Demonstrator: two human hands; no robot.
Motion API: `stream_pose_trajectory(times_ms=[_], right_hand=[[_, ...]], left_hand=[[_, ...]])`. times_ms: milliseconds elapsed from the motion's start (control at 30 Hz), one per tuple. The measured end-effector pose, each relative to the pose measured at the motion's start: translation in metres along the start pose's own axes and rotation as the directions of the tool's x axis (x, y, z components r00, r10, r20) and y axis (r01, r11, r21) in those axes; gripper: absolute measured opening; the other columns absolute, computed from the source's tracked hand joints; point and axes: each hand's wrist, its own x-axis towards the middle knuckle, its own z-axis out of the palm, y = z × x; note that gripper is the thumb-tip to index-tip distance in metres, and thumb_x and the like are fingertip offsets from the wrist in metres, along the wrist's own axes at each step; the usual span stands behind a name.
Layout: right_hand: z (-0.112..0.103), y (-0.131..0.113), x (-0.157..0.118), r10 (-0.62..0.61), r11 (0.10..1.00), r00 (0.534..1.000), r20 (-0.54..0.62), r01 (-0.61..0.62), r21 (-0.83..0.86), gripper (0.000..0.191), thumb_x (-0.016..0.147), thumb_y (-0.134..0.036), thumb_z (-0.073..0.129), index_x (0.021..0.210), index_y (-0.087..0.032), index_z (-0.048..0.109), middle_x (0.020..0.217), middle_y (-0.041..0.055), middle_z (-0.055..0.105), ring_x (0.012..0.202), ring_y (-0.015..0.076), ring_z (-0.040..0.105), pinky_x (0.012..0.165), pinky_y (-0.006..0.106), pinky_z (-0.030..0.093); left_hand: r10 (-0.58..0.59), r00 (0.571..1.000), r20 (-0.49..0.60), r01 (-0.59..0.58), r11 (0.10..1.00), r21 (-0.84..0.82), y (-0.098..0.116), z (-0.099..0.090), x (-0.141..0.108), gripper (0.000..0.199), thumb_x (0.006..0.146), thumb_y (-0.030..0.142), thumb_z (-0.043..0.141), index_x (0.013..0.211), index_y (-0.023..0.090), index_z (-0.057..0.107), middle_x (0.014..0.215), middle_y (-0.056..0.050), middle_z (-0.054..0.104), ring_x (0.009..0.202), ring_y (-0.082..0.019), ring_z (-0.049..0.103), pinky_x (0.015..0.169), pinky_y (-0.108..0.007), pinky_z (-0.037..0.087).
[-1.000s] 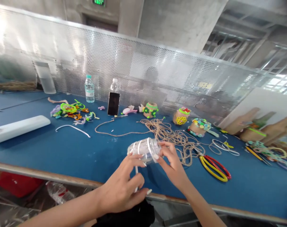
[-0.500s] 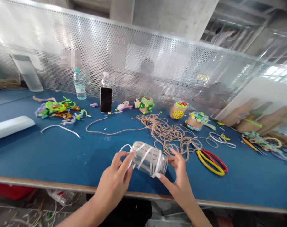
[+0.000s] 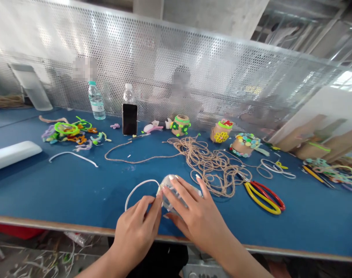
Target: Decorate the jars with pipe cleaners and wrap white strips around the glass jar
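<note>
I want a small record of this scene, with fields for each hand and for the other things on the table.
left hand: the left hand holds a white strip at the jar
right hand: the right hand grips a clear plastic jar, fingers spread over it
things nearby: tangled twine, pliers with yellow and red handles
rest: blue table, water bottle, phone

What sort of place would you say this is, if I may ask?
It looks like a handicraft workshop: a long blue workbench holds loose jute twine, colourful pipe cleaners and twine-wrapped jars decorated with them.
</note>
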Motion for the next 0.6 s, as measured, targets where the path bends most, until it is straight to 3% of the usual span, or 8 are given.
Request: stream_pose_trajectory(times_ms=[167,300,600], right_hand=[[0.006,0.003,-0.001,0.002,1.000,0.998,-0.056,-0.001,0.006,0.037,0.098,-0.026,0.039,0.133,-0.023,0.053,0.138,0.0150,0.052,0.128,0.0325,0.048,0.093,0.055,0.049],[0.004,0.004,-0.001,0.018,0.999,0.999,-0.041,-0.017,0.028,0.035,0.097,-0.024,0.040,0.129,-0.022,0.057,0.138,0.0145,0.052,0.128,0.0321,0.048,0.093,0.054,0.050],[0.006,0.001,0.003,-0.032,1.000,0.999,-0.043,0.031,-0.003,0.037,0.096,-0.020,0.040,0.129,-0.020,0.055,0.138,0.0168,0.052,0.126,0.0331,0.050,0.089,0.054,0.051]], left_hand=[[-0.117,0.989,-0.091,0.116,0.993,-0.015,-0.003,0.000,0.011,0.008,0.091,0.014,0.056,0.090,0.017,0.064,0.066,0.002,0.060,0.055,-0.013,0.057,0.055,-0.025,0.041],[-0.222,0.973,-0.057,0.217,0.972,-0.087,0.000,0.005,0.015,0.024,0.090,0.014,0.053,0.066,0.018,0.055,0.055,0.003,0.050,0.047,-0.012,0.048,0.050,-0.025,0.037],[-0.251,0.963,-0.097,0.244,0.966,-0.079,0.008,0.011,0.011,0.028,0.086,0.010,0.050,0.060,0.019,0.044,0.051,0.004,0.043,0.045,-0.011,0.040,0.049,-0.025,0.033]])
